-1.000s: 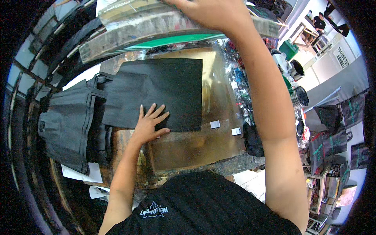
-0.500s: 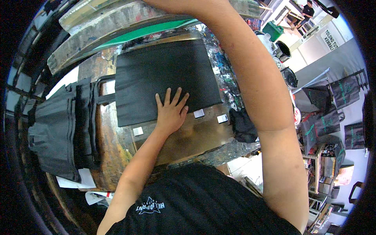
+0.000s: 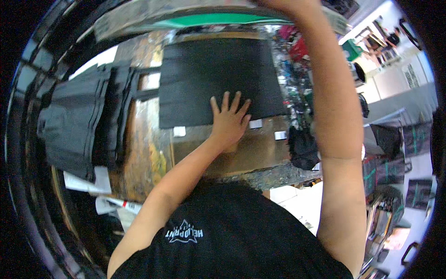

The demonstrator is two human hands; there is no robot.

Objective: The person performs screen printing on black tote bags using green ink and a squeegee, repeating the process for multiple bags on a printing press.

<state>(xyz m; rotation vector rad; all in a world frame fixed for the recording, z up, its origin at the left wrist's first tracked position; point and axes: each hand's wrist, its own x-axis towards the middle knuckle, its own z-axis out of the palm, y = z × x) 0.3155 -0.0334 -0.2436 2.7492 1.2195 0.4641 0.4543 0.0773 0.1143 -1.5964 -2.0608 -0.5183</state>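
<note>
My left hand point(image 3: 231, 118) lies flat with spread fingers on the near part of a black fabric bag point(image 3: 213, 69). The bag is laid out on a brown board point(image 3: 260, 149), its handles reaching left. Small white tabs point(image 3: 179, 131) show along its near edge. At the far side, a worn, stained frame point(image 3: 125, 21) with a green face point(image 3: 209, 19) stands above the bag, apart from it. My right arm stretches up to that frame; only part of my right hand point(image 3: 288, 5) shows at the top edge, its fingers hidden.
Several black bags point(image 3: 74, 116) lie stacked at the left of the paint-stained table point(image 3: 148, 153). A crumpled black cloth point(image 3: 302, 151) sits by the board's right side. Printed black bags point(image 3: 416, 139) hang at the right. Another person point(image 3: 394, 38) is in the far right background.
The view has shifted, so the bag appears farther right and higher. The frame and my right hand have also moved up and right in the picture. My left hand stays on the bag.
</note>
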